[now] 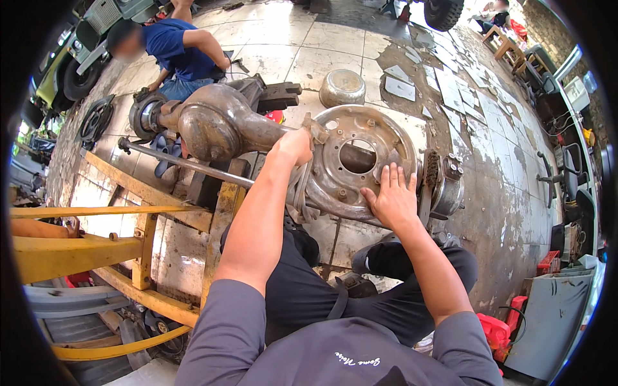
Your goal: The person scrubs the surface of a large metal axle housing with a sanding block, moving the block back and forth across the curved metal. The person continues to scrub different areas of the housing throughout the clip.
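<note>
A round metal brake backing plate [328,164], brown and grimy with a large hole in its middle, stands in front of me. My left hand [295,149] is closed around a crumpled grey rag [299,196] at the plate's left rim. Part of the rag sticks out past my fingers, and the rest hangs along the rim. My right hand [395,198] lies on the plate's lower right face with its fingers stretched out. Just left of my left hand is a rusty axle housing [209,125] with a bulging round centre.
A yellow metal frame [77,256] and a long steel shaft [187,164] lie to the left. A metal drum [342,88] sits beyond the plate, and a hub-like part [447,186] at its right. Another person [183,55] crouches at the far left. Broken tiles [400,87] lie beyond.
</note>
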Available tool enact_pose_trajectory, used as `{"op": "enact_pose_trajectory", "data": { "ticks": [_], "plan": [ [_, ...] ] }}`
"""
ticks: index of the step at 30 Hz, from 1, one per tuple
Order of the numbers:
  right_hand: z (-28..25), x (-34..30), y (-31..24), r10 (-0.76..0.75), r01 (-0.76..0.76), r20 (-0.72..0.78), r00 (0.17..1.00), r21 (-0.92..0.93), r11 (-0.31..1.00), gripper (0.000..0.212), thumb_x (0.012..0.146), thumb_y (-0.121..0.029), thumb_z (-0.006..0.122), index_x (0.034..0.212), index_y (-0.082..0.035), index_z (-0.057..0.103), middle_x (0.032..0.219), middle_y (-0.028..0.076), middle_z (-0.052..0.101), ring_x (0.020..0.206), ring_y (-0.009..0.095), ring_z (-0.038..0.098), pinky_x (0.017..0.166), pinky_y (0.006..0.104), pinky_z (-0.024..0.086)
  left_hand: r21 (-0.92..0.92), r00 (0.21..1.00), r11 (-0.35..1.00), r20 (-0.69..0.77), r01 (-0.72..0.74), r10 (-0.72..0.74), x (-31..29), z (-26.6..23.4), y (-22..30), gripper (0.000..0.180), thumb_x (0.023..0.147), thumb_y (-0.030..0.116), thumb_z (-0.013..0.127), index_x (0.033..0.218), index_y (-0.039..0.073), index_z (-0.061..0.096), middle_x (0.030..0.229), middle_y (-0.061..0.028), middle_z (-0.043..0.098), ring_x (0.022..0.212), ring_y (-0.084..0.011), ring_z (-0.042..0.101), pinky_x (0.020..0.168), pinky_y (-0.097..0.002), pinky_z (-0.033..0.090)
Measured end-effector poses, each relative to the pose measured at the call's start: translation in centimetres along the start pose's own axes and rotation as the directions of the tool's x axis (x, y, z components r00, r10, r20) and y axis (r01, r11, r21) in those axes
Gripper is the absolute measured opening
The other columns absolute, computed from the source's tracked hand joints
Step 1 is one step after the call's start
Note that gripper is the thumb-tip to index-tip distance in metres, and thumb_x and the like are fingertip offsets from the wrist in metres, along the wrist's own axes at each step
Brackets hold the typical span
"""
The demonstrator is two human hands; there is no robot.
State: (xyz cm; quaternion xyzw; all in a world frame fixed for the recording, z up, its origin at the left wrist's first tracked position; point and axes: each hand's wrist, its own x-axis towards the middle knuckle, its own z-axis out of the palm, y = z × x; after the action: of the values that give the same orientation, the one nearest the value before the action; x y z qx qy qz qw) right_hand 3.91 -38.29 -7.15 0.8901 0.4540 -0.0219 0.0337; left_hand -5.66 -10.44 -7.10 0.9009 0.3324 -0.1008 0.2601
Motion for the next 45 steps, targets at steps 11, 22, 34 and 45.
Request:
{"op": "enact_pose_trajectory", "data": {
  "ticks": [11,22,34,45],
  "plan": [
    [0.2,0.9,-0.3,0.022,-0.022,-0.010,1.000,-0.002,1.000,0.089,0.097,-0.065,0.037,0.150,0.007,0.035,0.157,0.025,0.033,0.147,0.037,0.030,0.120,0.0572,0.011,0.013,1.000,1.000,0.000,0.018,-0.018,0.4,0.4,-0.4,0.027,0.079,0.009,0.067,0.105,0.010,0.074,0.107,-0.0183,0.072,0.105,-0.0330,0.068,0.092,-0.0406,0.053],
    [-0.3,0.8,-0.4,0.028,-0.028,0.009,1.000,-0.002,1.000,0.086,0.099,-0.064,0.034,0.150,0.006,0.035,0.157,0.024,0.034,0.148,0.036,0.030,0.121,0.0570,0.010,0.053,1.000,0.999,0.024,-0.010,0.009,0.0,-0.1,0.4,0.027,0.079,0.009,0.064,0.104,0.008,0.074,0.111,-0.0207,0.070,0.109,-0.0344,0.066,0.093,-0.0429,0.053],
    [-0.1,0.3,-0.9,0.017,-0.017,0.008,1.000,0.015,1.000,0.088,0.099,-0.066,0.033,0.148,0.007,0.037,0.156,0.025,0.034,0.147,0.037,0.032,0.120,0.0567,0.012,0.050,0.999,0.998,0.018,0.035,-0.036,0.1,0.3,0.2,0.028,0.080,0.009,0.065,0.107,0.009,0.073,0.111,-0.0187,0.071,0.107,-0.0336,0.067,0.093,-0.0417,0.053],
    [-0.1,-1.1,-1.3,0.040,-0.039,0.020,0.999,-0.020,0.999,0.089,0.098,-0.065,0.036,0.148,0.008,0.036,0.156,0.025,0.034,0.148,0.036,0.029,0.121,0.0566,0.010,0.016,1.000,1.000,0.002,-0.012,0.012,-0.5,-0.1,0.1,0.028,0.079,0.008,0.066,0.106,0.010,0.074,0.108,-0.0180,0.072,0.105,-0.0331,0.068,0.091,-0.0407,0.053]
  ]
}}
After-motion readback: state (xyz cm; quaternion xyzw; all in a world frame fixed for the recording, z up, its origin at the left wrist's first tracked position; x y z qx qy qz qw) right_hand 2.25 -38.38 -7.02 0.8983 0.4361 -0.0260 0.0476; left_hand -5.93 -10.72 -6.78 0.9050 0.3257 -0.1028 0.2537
